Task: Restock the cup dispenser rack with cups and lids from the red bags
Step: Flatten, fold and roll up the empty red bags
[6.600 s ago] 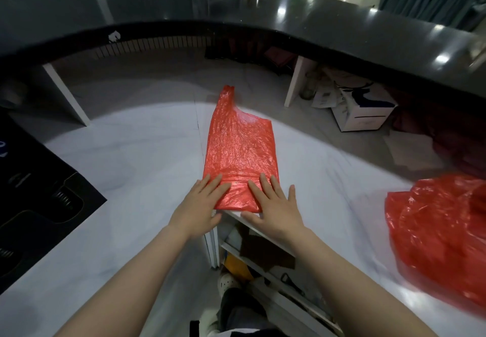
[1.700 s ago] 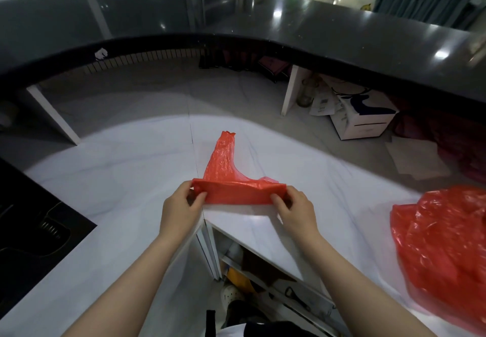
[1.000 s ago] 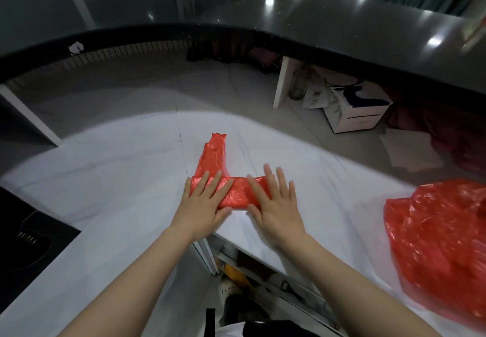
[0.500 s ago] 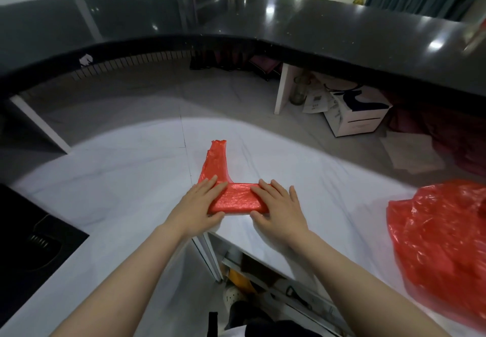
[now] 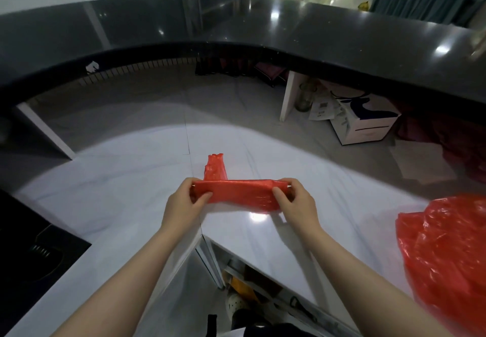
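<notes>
An empty red plastic bag (image 5: 240, 193) is folded into a narrow flat band and held just above the white marble counter (image 5: 126, 184). My left hand (image 5: 184, 205) pinches its left end and my right hand (image 5: 295, 204) pinches its right end. One bag handle sticks out away from me behind the band. A second red bag (image 5: 444, 255), crumpled and bulky, lies on the counter at the right edge. No cup dispenser rack, cups or lids are in view.
A raised black glossy countertop (image 5: 263, 29) curves around the far side. A white box (image 5: 368, 123) and papers sit under it at the right. A black appliance (image 5: 29, 255) is at the left edge. Open shelves (image 5: 263, 292) lie below the counter near me.
Half a second ago both hands pressed the folded bag flat on the counter. Now each hand has pinched an end and lifted the folded band slightly off the surface.
</notes>
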Demonstrator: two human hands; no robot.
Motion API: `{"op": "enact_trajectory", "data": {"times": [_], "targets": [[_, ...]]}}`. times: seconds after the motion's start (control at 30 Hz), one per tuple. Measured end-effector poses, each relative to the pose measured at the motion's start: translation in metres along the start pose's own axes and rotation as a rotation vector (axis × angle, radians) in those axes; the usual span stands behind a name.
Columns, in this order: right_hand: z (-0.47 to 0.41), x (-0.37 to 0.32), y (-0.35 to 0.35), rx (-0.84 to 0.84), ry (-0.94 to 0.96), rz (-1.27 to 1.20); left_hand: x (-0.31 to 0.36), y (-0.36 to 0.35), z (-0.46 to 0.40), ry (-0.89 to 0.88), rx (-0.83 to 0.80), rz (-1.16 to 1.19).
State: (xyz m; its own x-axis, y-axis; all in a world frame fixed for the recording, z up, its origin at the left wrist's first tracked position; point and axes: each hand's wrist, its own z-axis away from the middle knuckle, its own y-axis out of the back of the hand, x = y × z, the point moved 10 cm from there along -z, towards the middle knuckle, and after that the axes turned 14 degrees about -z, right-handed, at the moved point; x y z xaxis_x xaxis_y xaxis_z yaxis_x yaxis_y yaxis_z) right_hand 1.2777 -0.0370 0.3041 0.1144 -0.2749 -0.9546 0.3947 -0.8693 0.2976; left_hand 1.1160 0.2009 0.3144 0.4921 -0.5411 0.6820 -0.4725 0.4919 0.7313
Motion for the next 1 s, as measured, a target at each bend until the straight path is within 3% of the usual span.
{"op": "enact_trajectory", "data": {"times": [0.2, 0.4, 0.6, 0.7, 0.77, 0.87, 1.0], "targets": [[-0.023, 0.005, -0.008, 0.092, -0.087, 0.150, -0.006, -0.006, -0.019, 0.079, 0.024, -0.042], [-0.053, -0.009, -0.023, 0.012, 0.054, 0.320, -0.006, -0.010, -0.034, 0.061, 0.040, -0.169], [-0.073, -0.017, -0.043, -0.042, 0.180, 0.672, 0.018, -0.014, -0.048, -0.081, 0.064, -0.487], [-0.080, -0.019, -0.049, -0.067, 0.234, 0.761, 0.051, -0.020, -0.052, -0.311, 0.142, -0.738], [-0.080, -0.020, -0.051, -0.063, 0.246, 0.773, 0.068, -0.039, -0.055, -0.472, 0.052, -0.808], [-0.081, -0.024, -0.051, -0.053, 0.267, 0.658, 0.049, -0.069, -0.064, -0.416, -0.165, -0.826], [-0.064, -0.063, -0.073, -0.116, 0.682, 0.673, 0.036, -0.081, -0.067, -0.391, -0.214, -0.884]]}}
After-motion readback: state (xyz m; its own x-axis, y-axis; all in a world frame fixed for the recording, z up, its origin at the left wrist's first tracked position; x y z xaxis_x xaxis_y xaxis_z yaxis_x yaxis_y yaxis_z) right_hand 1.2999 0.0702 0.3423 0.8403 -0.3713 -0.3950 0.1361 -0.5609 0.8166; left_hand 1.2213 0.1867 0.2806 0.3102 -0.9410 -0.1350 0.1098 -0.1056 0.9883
